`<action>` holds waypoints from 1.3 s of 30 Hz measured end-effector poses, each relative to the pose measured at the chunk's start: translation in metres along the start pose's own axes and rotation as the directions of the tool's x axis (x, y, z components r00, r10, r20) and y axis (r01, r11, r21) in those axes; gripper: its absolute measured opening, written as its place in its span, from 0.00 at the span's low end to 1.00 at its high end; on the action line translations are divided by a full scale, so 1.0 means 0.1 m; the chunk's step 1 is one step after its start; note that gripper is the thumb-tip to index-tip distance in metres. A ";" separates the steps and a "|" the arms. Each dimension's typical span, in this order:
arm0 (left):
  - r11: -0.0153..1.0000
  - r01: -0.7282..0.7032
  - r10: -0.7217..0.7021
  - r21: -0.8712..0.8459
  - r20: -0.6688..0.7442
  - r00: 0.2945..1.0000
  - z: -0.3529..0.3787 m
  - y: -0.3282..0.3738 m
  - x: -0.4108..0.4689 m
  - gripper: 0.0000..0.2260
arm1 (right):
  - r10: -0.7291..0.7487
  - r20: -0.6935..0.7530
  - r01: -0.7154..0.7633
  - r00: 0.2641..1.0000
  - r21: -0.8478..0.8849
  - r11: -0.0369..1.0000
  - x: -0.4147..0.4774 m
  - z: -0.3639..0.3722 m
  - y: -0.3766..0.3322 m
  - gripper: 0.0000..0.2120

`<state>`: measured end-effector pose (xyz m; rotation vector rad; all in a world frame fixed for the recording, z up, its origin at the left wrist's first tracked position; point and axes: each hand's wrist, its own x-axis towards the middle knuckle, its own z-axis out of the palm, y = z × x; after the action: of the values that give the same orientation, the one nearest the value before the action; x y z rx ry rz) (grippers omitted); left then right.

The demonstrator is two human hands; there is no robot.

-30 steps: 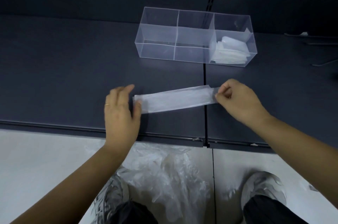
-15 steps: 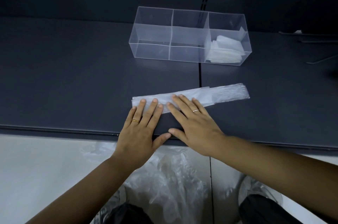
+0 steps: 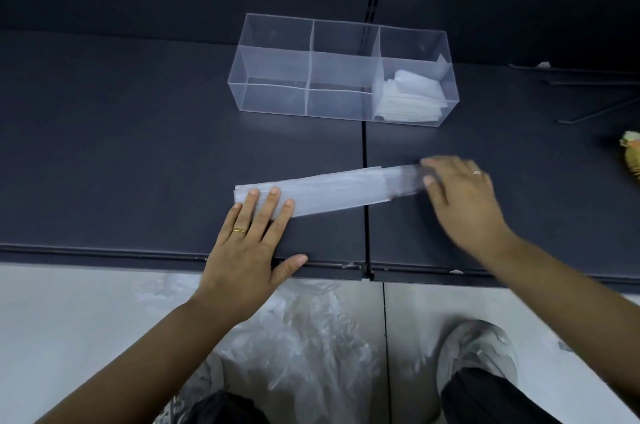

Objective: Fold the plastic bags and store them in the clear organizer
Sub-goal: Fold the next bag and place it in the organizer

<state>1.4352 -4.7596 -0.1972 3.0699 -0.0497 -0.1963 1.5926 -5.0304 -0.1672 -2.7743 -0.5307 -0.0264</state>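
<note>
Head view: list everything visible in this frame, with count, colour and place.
clear organizer: one, transparent, far side of the shelf
folded bags: one stack, white, organizer's right-hand compartment
bag strip: one, translucent white, flat on the shelf, nearer than the organizer
loose bags: one heap, clear, floor below the shelf edge
shelf: one, dark grey
thin rods: a few, dark, shelf's far right
unclear object: one, yellow-green, cut off at right edge
shoe: one plainly seen, grey, lower right
left hand: one, gold ring, fingers flat on strip's left end
right hand: one, blurred, at strip's right end, grip unclear
</note>
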 end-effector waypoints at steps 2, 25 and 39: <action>1.000 -0.010 0.010 0.000 0.005 1.000 -0.01 -0.02 0.01 0.34 | 0.029 0.095 -0.025 0.995 -0.049 0.998 0.20 -0.10 0.16 0.18; 0.691 -0.288 0.241 -0.663 -0.165 0.957 -0.30 1.27 0.07 0.27 | -0.116 0.722 -0.663 0.682 0.678 0.316 -0.78 -0.83 -0.26 0.10; -0.487 0.406 0.120 -0.773 0.402 0.908 -0.50 0.58 0.51 0.17 | -0.389 0.760 -0.612 0.521 0.650 0.450 -0.08 -0.04 -0.47 0.31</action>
<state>1.4910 -4.8165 -0.1500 0.9382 0.3991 -0.4290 1.5679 -4.9930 -0.1495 -1.4777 -0.3206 1.3652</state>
